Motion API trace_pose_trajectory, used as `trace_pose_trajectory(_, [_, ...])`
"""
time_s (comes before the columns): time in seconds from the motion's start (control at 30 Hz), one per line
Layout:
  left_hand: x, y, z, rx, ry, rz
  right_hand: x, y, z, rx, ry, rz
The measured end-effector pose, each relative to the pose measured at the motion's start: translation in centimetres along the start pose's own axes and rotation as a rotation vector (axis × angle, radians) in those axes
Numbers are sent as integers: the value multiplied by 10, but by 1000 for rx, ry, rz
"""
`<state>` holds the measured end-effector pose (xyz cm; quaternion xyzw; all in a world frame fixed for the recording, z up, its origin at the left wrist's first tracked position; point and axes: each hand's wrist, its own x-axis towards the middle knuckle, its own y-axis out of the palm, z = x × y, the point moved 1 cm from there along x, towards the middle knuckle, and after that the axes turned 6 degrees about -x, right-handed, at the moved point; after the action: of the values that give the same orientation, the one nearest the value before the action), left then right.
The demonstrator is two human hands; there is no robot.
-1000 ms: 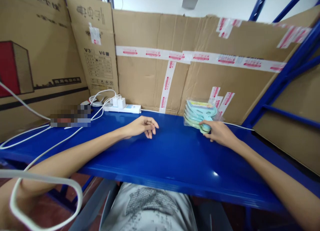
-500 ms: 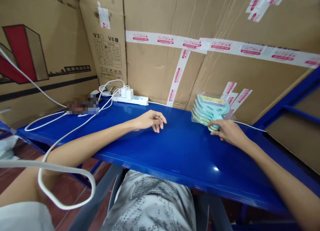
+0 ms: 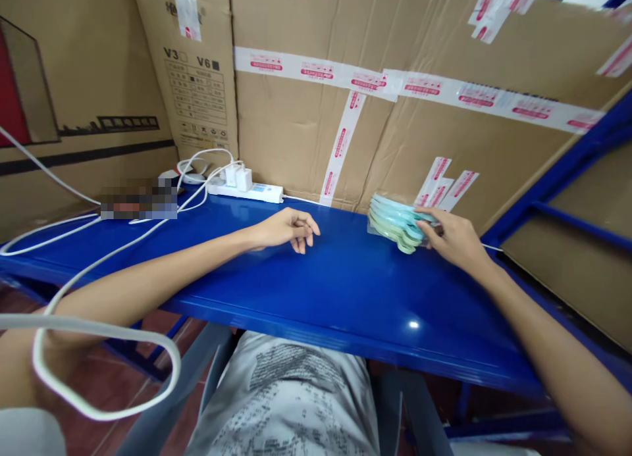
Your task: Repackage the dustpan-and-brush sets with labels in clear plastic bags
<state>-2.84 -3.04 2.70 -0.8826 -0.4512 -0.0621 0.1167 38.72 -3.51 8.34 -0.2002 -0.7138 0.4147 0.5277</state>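
My right hand (image 3: 450,240) is at the right end of a stack of pastel blue and green plastic pieces (image 3: 395,220) in a clear wrapper. Its thumb and fingers close on the top pieces of the stack, and their tips are partly hidden from me. The exact kind of these pieces cannot be made out; they have rounded, handle-like ends. Over the middle of the blue table (image 3: 316,298) rests my left hand (image 3: 295,230), its fingers loosely bent and apart with nothing in them.
A white power strip (image 3: 247,191) with plugged-in chargers lies at the back left. White cables (image 3: 123,252) trail across the table and over my left arm. A blurred-out object (image 3: 138,199) lies beside them. Taped cardboard (image 3: 296,133) walls the back, and a blue metal frame (image 3: 557,173) stands at right.
My right hand has moved from the front of the stack to its right end. The stack now shows more of its edge and less of its top. My left hand keeps its pose.
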Motion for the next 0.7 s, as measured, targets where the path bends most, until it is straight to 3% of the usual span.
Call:
trace_pose_trajectory(0.3, [-1, -1, 0, 33, 5, -18, -1, -7, 6, 160, 153, 55])
trace_pose_trajectory(0.57, [-2, 0, -1, 51, 3, -20, -1, -8, 8, 49, 61, -155])
trace_pose_trajectory(0.7, [-1, -1, -1, 64, 12, -21, -2, -3, 11, 32, 89, -161])
